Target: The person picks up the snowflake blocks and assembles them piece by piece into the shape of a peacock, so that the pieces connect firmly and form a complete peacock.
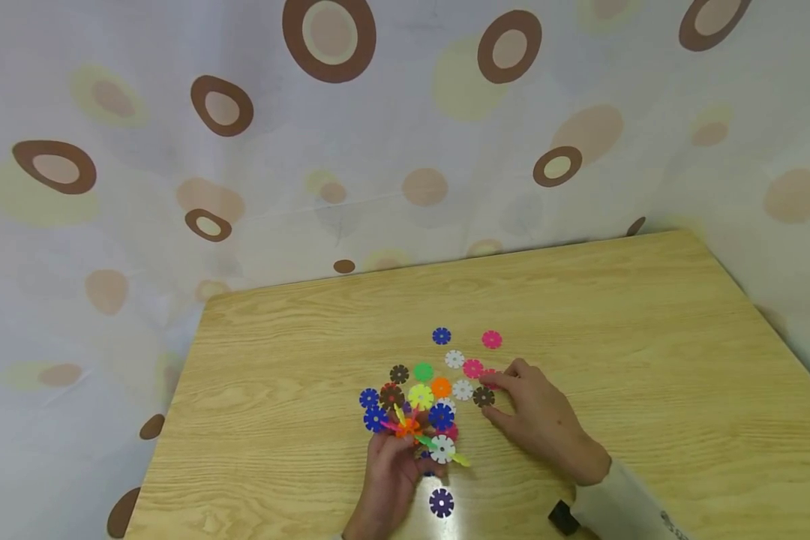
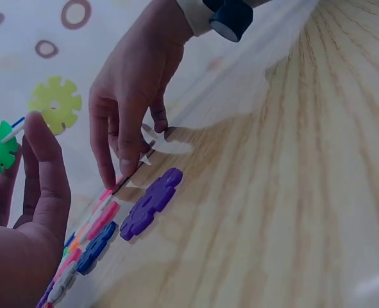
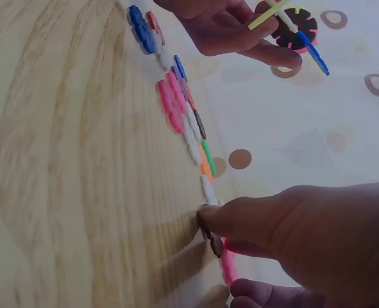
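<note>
Discs (image 1: 441, 387) with notched rims lie loose on the worktop (image 1: 297, 360), while the left hand (image 1: 393, 469) has its fingers curled around a cluster (image 1: 408, 427) of similar discs joined slot to slot, holding it up just on the near side of the spread. The step in hand looks like picking out another loose piece: the right hand (image 1: 547, 412) sets thumb and forefinger either side of a flat brown disc (image 1: 484, 397), the thumb touching its edge; whether the pinch is closed, I cannot tell. The next move seems to call for a firm hold on that thin rim and a notch squared to one in the cluster, with the left hand keeping it steady. Dark lettering (image 1: 675, 526) marks the right sleeve (image 1: 621, 495), too small to read; no brand or label is legible.
</note>
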`<state>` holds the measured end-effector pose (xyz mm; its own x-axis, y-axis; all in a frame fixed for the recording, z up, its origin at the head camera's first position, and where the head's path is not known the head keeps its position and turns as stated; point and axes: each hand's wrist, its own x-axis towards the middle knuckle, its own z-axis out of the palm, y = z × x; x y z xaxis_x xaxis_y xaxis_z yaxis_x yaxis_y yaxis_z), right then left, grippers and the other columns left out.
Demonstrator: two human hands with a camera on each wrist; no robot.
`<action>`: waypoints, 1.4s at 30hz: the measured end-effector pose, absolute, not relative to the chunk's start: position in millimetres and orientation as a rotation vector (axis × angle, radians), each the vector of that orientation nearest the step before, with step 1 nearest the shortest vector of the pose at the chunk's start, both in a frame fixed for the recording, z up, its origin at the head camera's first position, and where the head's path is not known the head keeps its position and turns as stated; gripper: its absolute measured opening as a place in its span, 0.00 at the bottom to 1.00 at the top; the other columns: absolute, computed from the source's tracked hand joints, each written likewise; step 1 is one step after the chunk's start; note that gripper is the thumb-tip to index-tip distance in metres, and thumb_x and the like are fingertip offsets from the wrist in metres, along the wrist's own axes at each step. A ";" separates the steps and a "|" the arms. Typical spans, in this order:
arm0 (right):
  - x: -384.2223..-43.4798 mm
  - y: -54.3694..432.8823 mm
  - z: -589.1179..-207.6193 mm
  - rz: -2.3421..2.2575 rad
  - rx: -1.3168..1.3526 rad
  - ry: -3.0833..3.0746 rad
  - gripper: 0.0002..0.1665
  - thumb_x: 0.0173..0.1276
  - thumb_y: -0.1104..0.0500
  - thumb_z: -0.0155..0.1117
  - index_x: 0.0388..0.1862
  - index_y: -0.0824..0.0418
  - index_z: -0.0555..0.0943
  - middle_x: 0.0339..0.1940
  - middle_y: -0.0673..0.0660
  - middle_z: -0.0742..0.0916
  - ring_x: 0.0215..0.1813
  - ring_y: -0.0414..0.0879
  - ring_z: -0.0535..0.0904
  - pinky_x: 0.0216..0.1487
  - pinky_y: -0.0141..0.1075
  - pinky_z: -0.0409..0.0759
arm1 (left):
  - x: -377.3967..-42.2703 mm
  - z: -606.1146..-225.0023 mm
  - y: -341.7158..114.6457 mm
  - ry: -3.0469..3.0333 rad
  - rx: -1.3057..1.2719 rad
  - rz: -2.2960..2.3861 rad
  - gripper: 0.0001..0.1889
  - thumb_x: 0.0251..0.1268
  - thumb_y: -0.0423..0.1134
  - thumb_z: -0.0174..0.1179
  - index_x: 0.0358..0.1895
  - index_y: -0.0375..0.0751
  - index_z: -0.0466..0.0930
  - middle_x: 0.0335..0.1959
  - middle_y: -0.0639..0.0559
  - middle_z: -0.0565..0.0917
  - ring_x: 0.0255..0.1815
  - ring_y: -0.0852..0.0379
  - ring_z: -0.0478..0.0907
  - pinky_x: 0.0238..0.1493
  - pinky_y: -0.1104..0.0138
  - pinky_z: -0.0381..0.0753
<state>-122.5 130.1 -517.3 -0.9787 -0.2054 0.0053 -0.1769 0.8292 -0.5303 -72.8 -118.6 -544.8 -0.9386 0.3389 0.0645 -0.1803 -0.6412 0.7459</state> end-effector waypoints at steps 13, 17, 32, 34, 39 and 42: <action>-127.3 120.1 -511.4 -0.809 -0.390 2.895 0.20 0.67 0.61 0.80 0.58 0.53 0.91 0.46 0.51 0.82 0.47 0.45 0.73 0.45 0.38 0.79 | -70.3 -543.1 -120.7 1.208 0.237 2.592 0.21 0.75 0.22 0.45 0.66 0.42 0.71 0.57 0.56 0.87 0.51 0.59 0.90 0.50 0.65 0.94; -128.7 120.0 -511.9 -0.808 -0.416 2.892 0.15 0.68 0.61 0.80 0.52 0.52 0.93 0.43 0.50 0.81 0.46 0.44 0.72 0.44 0.37 0.78 | -68.8 -541.6 -121.8 1.306 0.178 2.557 0.23 0.74 0.22 0.48 0.68 0.42 0.68 0.60 0.58 0.86 0.56 0.61 0.88 0.55 0.65 0.92; -133.7 121.6 -504.8 -0.890 -0.393 2.743 0.14 0.62 0.62 0.81 0.45 0.58 0.85 0.43 0.52 0.80 0.43 0.43 0.73 0.44 0.38 0.78 | -67.7 -543.6 -120.0 1.445 0.148 2.531 0.32 0.64 0.17 0.58 0.70 0.42 0.66 0.63 0.62 0.87 0.68 0.62 0.84 0.68 0.65 0.87; -133.8 122.4 -505.8 -0.904 -0.391 2.738 0.16 0.61 0.62 0.82 0.44 0.58 0.84 0.42 0.52 0.80 0.42 0.43 0.73 0.43 0.37 0.77 | -68.4 -544.9 -120.1 1.428 0.164 2.539 0.31 0.64 0.16 0.58 0.69 0.43 0.68 0.61 0.61 0.87 0.66 0.62 0.85 0.66 0.65 0.88; -132.1 126.0 -512.9 -1.149 -0.396 2.679 0.13 0.64 0.63 0.82 0.41 0.56 0.84 0.36 0.47 0.86 0.38 0.38 0.78 0.39 0.31 0.81 | -69.2 -547.0 -120.6 1.381 0.183 2.542 0.30 0.66 0.15 0.58 0.67 0.42 0.70 0.59 0.59 0.87 0.62 0.61 0.88 0.57 0.62 0.93; -129.9 129.6 -515.8 -1.397 -0.395 2.578 0.09 0.69 0.63 0.80 0.41 0.57 0.86 0.35 0.48 0.90 0.36 0.35 0.84 0.38 0.29 0.87 | -69.8 -546.2 -120.3 1.394 0.166 2.529 0.29 0.66 0.16 0.59 0.67 0.40 0.70 0.58 0.56 0.89 0.57 0.58 0.91 0.55 0.61 0.94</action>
